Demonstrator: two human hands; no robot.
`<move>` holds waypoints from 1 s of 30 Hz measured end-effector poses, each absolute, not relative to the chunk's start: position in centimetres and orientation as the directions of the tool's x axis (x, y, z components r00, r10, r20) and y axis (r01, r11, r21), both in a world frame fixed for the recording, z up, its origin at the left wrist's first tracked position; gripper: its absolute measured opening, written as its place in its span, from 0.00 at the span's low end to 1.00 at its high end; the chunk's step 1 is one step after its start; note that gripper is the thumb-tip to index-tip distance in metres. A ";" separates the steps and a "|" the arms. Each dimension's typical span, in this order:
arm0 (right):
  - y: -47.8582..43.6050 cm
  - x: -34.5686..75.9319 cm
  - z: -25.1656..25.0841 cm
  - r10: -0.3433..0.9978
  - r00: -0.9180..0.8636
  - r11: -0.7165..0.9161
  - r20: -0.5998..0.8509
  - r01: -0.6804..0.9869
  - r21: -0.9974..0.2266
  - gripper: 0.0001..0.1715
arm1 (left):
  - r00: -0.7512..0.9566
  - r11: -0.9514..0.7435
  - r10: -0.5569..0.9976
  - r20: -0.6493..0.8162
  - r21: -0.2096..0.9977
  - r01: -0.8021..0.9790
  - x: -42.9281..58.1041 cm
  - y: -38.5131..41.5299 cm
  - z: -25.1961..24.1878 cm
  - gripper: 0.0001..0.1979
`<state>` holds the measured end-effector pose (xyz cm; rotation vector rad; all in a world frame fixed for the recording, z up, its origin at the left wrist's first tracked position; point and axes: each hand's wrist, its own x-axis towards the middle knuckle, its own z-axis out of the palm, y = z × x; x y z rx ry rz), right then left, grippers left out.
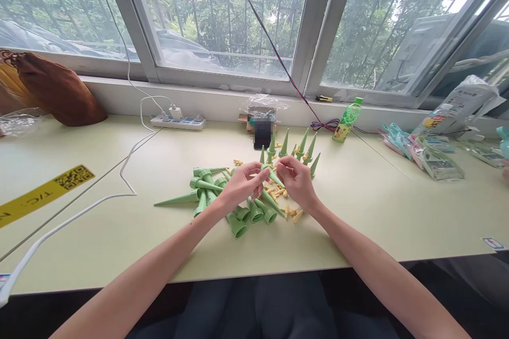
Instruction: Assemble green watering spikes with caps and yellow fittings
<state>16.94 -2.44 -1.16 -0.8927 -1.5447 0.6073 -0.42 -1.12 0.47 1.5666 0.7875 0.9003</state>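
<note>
My left hand is closed around a green plastic cone spike, whose tip sticks out to the right. My right hand is pinched close beside it, fingertips near the spike; what it pinches is too small to make out. Under both hands lies a pile of green cone spikes on their sides. Small yellow plastic pieces are scattered among them. Behind the hands several green spikes stand upright.
The pale table runs along a window sill. A white power strip and its cable lie at left, a brown bag far left, a green bottle and packaged goods at right. A yellow label sits at left.
</note>
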 end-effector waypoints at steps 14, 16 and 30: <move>-2.3 17.0 -1.1 0.836 -0.047 0.541 0.547 0.242 -0.805 0.16 | 0.361 -0.561 0.810 0.463 0.792 0.242 -0.6 -0.9 -0.6 0.18; -2.4 17.0 -1.1 0.832 -0.046 0.544 0.553 0.262 -0.797 0.15 | 0.369 -0.618 0.775 0.514 0.738 0.271 -0.5 -0.9 -0.6 0.16; -2.6 16.8 -0.7 0.864 0.006 0.472 0.504 0.342 -0.813 0.19 | 0.465 -0.876 0.472 0.749 0.339 0.343 -0.9 -0.2 -1.8 0.14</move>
